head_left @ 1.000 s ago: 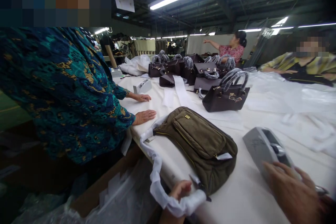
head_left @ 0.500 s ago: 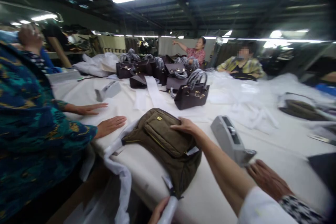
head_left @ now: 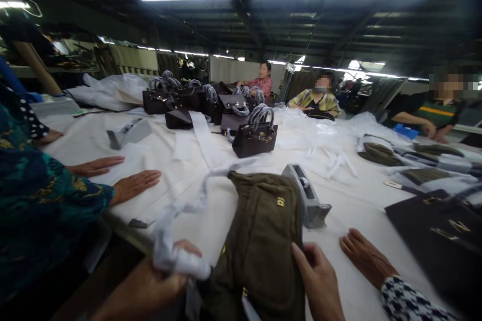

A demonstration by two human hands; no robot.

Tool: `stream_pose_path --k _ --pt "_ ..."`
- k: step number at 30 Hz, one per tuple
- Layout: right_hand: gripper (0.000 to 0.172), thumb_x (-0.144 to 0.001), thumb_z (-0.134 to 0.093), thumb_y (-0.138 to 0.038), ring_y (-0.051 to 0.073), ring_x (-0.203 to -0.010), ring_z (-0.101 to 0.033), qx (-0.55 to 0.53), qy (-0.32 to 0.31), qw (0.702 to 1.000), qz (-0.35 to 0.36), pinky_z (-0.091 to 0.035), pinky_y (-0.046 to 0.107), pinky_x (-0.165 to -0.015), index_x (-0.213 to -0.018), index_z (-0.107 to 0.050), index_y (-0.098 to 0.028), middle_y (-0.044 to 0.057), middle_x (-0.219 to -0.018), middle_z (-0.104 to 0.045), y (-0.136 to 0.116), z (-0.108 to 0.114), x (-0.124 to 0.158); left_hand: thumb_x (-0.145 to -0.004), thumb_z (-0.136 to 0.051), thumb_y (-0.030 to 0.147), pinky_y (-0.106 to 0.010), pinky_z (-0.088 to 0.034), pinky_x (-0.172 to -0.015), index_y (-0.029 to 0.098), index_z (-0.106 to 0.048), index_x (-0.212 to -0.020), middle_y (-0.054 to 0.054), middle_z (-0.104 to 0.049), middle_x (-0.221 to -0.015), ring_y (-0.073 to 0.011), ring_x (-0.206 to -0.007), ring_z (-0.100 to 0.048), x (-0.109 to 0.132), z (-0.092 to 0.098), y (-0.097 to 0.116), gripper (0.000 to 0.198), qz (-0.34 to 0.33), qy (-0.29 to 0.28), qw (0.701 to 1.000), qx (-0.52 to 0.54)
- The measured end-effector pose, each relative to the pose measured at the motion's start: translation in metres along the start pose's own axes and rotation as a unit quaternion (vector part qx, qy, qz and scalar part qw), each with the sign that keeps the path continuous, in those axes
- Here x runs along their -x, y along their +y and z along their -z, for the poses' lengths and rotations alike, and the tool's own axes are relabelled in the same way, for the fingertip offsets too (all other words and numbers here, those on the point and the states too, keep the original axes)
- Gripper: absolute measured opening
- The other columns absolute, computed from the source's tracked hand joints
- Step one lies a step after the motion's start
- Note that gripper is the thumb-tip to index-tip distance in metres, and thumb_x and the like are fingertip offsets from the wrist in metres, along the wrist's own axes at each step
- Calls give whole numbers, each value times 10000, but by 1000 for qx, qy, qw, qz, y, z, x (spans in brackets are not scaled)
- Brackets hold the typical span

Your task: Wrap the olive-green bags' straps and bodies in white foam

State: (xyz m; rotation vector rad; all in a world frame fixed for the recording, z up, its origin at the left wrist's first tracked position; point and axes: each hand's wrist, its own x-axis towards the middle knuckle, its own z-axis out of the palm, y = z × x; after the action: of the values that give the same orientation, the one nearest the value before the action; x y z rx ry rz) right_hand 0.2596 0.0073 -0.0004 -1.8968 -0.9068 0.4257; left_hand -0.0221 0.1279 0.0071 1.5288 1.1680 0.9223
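An olive-brown waist bag with a small yellow logo stands turned on the table in front of me. A strap wrapped in white packing loops from its top end down to my left side. My left hand, blurred, is closed around that wrapped strap near the bag's lower left. With thumb and fingers, my right hand grips the bag's right edge. A bit of white shows at the zipper near the bottom. Just behind the bag sits a grey tape dispenser.
Co-workers' hands rest on the table at left and right. Dark handbags with wrapped handles cluster at the back. A second dispenser stands left. A large dark bag and more olive bags lie right.
The waist bag has been turned and lifted closer to me. My right hand has moved from its front pocket to its right edge. My left hand has risen with the wrapped strap.
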Motion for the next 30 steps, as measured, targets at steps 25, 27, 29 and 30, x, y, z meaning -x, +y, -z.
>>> stream_pose_path --k 25,27,29,30 --pt "1025 -640 -616 -507 344 -986 -567 466 -99 879 -2 -438 385 -697 -1412 -37 -162 215 -1095 -575 24 24 -273 -805 -501 153 -461 -323 -966 328 -396 -1283 -85 -590 -1162 -293 -1055 -553 18 -117 -18 519 -442 -118 820 -343" --pt "1027 -638 -619 -506 352 -963 -576 461 -87 883 -14 -439 385 -677 -1411 -52 -138 228 -1069 -588 37 44 -279 -805 -492 141 -456 -331 -957 367 -430 -1243 -62 -616 -1127 -282 -1043 -563 10 -104 -19 496 -450 -159 823 -309" --pt "995 -625 -641 -481 366 -911 -592 458 -58 887 -31 -439 393 -647 -1396 -147 -92 250 -1012 -605 46 67 -281 -808 -490 162 -460 -284 -983 394 -447 -1215 -41 -621 -1125 -275 -1065 -548 3 -89 -21 471 -456 -198 823 -276" --pt "939 -621 -652 -454 378 -884 -597 455 -23 890 -26 -435 408 -638 -1368 -238 -63 267 -977 -610 48 78 -280 -812 -487 184 -467 -239 -1004 400 -457 -1203 -30 -620 -1127 -276 -1080 -535 -1 -82 -22 448 -461 -204 824 -260"
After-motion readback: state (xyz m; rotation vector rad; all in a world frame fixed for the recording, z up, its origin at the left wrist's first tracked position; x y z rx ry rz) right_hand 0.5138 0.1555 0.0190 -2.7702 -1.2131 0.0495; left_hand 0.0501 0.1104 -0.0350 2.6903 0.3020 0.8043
